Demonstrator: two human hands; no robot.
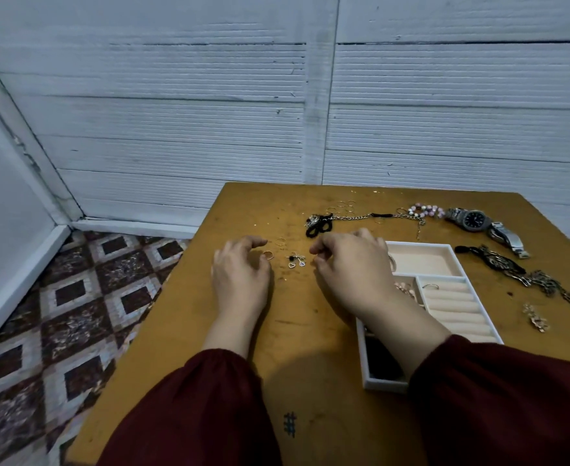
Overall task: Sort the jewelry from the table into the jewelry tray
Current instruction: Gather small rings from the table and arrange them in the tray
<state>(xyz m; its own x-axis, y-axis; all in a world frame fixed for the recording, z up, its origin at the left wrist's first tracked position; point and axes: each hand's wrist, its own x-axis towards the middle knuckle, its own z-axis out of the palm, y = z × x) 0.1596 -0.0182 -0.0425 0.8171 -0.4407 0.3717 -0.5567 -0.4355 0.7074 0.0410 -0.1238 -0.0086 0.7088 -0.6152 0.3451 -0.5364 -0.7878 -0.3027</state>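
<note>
Head view: the left hand [240, 275] hovers loosely curled and empty, its thumb just beside a thin ring [268, 254] on the table [243, 203]. The right hand [351, 267] is curled; whether it pinches anything I cannot tell. The ring is probably light, stiff and slippery, so pinch its rim, then carry it to the tray [418, 244]

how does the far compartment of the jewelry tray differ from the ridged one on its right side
The far compartment has a smooth flat floor; the ridged compartment is filled with padded rolls lying crosswise. The far compartment is wider; the ridged one takes only the right side of the jewelry tray. A ring sits in the ridged one; the right hand hides the far one's left edge. Both have pale pink lining and white walls.
</note>
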